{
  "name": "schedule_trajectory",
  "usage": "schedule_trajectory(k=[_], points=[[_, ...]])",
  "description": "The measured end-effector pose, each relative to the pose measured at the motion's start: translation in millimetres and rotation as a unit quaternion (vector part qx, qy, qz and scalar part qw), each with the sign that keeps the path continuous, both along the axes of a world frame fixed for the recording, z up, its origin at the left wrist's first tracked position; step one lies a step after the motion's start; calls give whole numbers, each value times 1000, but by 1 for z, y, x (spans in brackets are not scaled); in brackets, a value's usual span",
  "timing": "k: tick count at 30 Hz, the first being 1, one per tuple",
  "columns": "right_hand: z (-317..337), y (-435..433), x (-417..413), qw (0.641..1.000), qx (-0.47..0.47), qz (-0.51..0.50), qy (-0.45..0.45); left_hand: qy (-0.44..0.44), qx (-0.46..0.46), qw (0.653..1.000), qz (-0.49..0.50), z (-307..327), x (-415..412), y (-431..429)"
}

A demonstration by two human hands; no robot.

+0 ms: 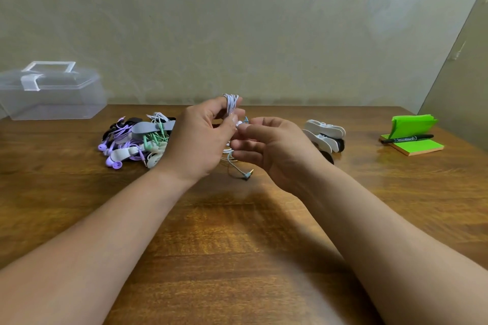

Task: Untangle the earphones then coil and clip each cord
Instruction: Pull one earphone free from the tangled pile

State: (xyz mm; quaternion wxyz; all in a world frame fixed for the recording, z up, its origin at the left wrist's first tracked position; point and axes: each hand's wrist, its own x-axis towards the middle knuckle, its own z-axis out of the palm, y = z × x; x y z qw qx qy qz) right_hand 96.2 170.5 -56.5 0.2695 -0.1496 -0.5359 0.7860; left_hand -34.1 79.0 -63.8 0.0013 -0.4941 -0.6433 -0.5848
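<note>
head view, left fingers [214, 107]: curled, gripping a white cord [231, 103] that is wound in loops round the raised fingertips.
right fingers [248, 144]: curled, tips just beside the loose strands under the coil; whether they pinch the cord cannot be told.
left hand [200, 140]: raised over the middle of the table [237, 232], back toward the camera.
right hand [274, 149]: just right of the left hand, at the same height.
cord tail: hangs down between the hands to the wood.
plug [247, 174]: angled, lying on the table just near of the hands.
pile [134, 140]: purple, green and white earphones with grey clips, on the table left of the left hand.
clips [326, 133]: white ones heaped right of the right hand, dark ones partly hidden beneath.
notes [416, 147]: green pad at the far right, more green sheets standing behind it.
pen [406, 138]: black, lying across the pad.
box [50, 95]: clear, lid on, far left by the wall.
</note>
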Motion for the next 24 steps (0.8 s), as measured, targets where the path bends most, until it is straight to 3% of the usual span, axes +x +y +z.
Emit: schedule_trajectory(k=[4,8,12,18,21,24], points=[[-2,-4,-1,981,156,-109,-34,28,-30,999,0,-1,-6,-1],[-6,7,1,915,338,-201,-93,47,-100,988,-106,-2,-6,-4],[-7,10,3,870,424,-220,-118,79,-125,982,-118,-1,-6,-4],[-6,13,5,909,354,-205,-76,-110,-115,969,-188,7,-8,-4],[-3,13,5,961,261,-73,-61,-215,-110,939,-245,9,-5,-7],[-7,11,3,967,252,-22,-27,-254,-108,924,-263,9,-2,-9]])
